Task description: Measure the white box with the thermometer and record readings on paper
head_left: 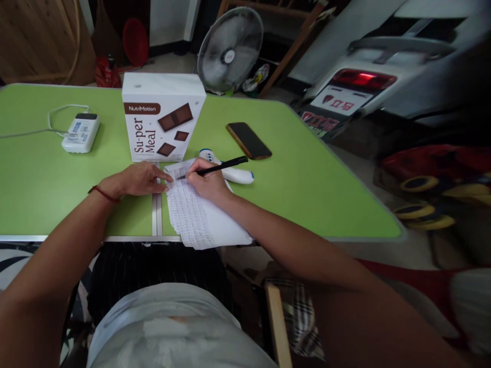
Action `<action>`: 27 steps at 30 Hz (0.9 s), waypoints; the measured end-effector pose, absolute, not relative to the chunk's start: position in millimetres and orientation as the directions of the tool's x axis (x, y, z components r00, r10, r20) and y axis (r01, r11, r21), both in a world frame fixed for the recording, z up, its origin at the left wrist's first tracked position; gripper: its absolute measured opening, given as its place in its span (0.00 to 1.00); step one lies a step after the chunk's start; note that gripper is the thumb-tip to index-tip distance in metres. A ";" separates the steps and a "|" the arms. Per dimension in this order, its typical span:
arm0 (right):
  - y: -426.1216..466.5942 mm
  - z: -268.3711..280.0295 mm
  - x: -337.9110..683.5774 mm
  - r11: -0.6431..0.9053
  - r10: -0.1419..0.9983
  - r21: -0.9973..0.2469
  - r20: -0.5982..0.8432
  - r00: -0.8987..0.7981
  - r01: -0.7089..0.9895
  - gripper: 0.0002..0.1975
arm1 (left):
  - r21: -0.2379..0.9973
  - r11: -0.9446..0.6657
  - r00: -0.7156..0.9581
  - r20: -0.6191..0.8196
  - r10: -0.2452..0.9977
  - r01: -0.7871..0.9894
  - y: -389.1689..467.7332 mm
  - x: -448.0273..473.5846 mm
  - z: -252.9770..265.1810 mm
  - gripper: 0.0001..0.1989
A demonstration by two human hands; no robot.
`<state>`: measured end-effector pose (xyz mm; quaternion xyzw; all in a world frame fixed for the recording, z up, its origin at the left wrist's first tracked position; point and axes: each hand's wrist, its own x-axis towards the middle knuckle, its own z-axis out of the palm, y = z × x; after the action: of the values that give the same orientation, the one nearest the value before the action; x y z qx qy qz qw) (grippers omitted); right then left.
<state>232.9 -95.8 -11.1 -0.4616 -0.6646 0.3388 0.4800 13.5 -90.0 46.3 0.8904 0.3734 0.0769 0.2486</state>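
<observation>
A sheet of paper [192,214] covered in rows of small handwriting lies on the green table, its lower edge at the table's front rim. My right hand [207,181] is closed around a black pen [230,163], whose tip points at the upper left part of the writing. At the sheet's left edge, my left hand [140,179] rests with its index finger and thumb stretched out, fingertips touching the paper. It holds nothing. Just behind my right hand lies a white handheld thermometer [240,176], partly hidden by that hand.
A white Su-per Meal box [161,117] stands upright behind the paper. To its right is a dark phone [249,140]; at left, a white charger block [81,134] with cables. Beyond the green table [307,194] are a fan [230,51] and a scooter [353,92].
</observation>
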 end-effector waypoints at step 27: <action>-95.4 -10.2 233.0 0.327 0.945 -0.901 0.319 -0.078 0.286 0.10 | 0.506 -0.585 0.697 -0.045 0.716 0.634 -88.0 11.6 40.3 0.18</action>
<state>233.0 -95.4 -10.2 -0.4717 -0.6523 0.3374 0.4881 11.6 -88.0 40.3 0.8864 0.3806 0.0819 0.2504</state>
